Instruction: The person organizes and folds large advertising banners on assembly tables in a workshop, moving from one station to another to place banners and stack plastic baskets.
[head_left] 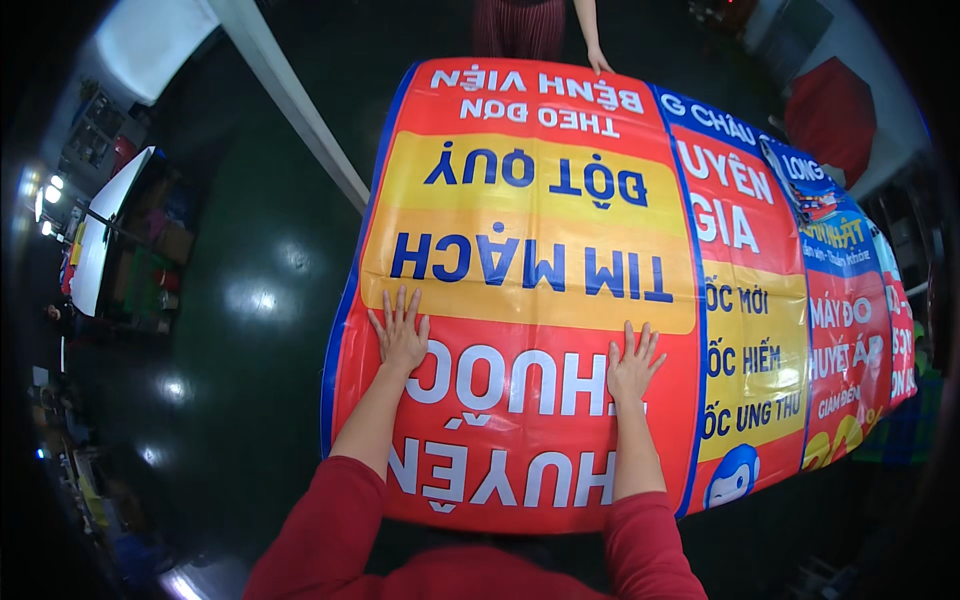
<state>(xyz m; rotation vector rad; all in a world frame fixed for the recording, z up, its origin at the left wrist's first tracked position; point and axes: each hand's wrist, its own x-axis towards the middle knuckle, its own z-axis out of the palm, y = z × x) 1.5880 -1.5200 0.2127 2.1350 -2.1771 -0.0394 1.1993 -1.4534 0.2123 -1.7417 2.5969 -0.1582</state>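
Head view, red-and-yellow banner (520, 250) spread at centre, left hand (399, 336) and right hand (634, 362) flat, fingers splayed, pressing it at 6 o'clock, second banner (750, 330) at 3 o'clock, glossy dark floor (250, 300) at 9 o'clock.

A dark glossy floor (250, 330), a white beam (300, 105) and cluttered shelves (150, 250) at left.

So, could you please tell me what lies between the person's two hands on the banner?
In the head view, only the red banner with its large white lettering lies between the left hand and the right hand; both press flat on it.
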